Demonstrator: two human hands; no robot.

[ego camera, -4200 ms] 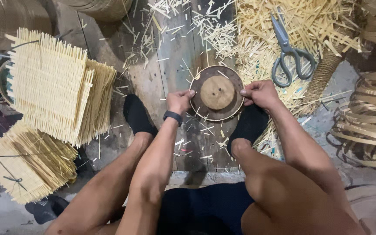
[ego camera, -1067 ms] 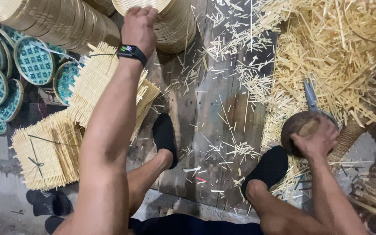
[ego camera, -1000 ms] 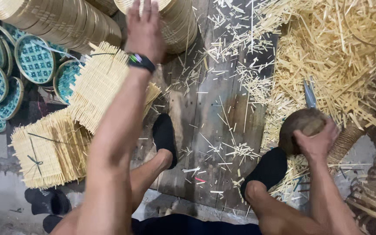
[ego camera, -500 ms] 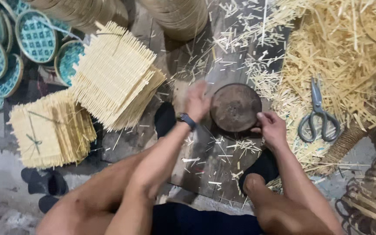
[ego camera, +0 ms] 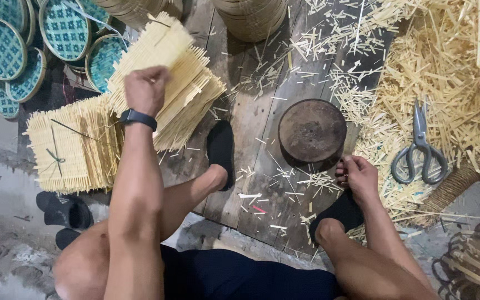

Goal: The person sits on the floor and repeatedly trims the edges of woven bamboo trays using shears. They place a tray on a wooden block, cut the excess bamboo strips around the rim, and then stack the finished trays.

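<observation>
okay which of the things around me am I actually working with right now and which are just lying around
In hand:
left hand on the fanned stack of woven mats
right hand beside the round dark disc

Lying about:
scissors
tied mat bundle
teal woven trays
straw offcuts

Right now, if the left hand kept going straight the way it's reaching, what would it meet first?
The left hand reaches forward over the fanned stack of woven bamboo mats; going on, it would likely meet that stack first. Whether it already touches is unclear from above.

Scissors lie on bamboo offcuts beside teal trays.
</observation>
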